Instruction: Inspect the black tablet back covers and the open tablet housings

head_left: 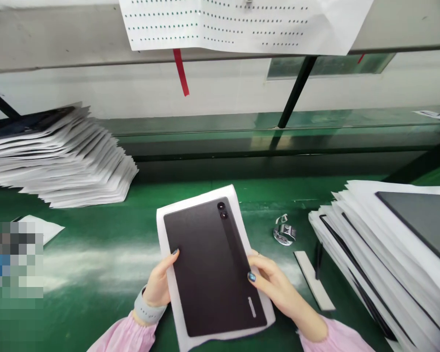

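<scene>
A dark grey tablet back cover (209, 264) with two camera holes lies on a white foam sheet (196, 199) above the green bench. My left hand (159, 286) grips the sheet and cover at the left edge, thumb on the dark surface. On the right edge, my right hand (275, 286) holds the same pair, its thumb on the cover too. Both wrists wear pink sleeves.
A fanned stack of white sheets with dark covers (58, 156) sits at the left. Another tall stack (392, 244) fills the right. A small metal tape roll (285, 232) and a white strip (313, 279) lie on the green mat (106, 264). A dotted paper (242, 24) hangs overhead.
</scene>
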{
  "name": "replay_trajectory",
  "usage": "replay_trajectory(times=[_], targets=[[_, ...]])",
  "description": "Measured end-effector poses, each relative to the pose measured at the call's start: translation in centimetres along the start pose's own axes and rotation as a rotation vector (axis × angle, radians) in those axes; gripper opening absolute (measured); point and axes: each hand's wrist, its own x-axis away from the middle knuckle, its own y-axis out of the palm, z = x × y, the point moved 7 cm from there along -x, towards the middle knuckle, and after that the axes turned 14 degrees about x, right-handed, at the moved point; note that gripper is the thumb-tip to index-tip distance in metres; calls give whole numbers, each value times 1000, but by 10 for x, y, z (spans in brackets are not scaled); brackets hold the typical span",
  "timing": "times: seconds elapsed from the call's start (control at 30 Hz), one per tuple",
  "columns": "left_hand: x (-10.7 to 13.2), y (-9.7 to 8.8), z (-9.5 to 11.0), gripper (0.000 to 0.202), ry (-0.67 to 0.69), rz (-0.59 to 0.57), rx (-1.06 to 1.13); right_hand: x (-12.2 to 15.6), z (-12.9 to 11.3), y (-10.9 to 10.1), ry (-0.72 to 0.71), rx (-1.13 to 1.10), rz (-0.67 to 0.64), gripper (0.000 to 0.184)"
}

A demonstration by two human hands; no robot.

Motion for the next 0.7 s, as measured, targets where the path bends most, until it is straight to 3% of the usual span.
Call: replay_trajectory(times=[0.1, 0.23, 0.3, 0.43, 0.7], targets=[[0, -1, -11, 27, -73, 34, -23, -1, 5, -8, 40, -208, 115, 35], [1, -18, -22, 19, -104, 207, -114, 1, 16, -16, 111, -348, 237, 34], [3, -23, -26, 17, -136, 241, -127, 3, 18, -18, 138, -387, 275, 34], [8, -27, -32, 19, -239, 237, -162, 3, 15, -18, 160, -430, 274, 38], [8, -18, -34, 20, -199, 302, -122, 3, 18, -18, 119, -423, 212, 41]])
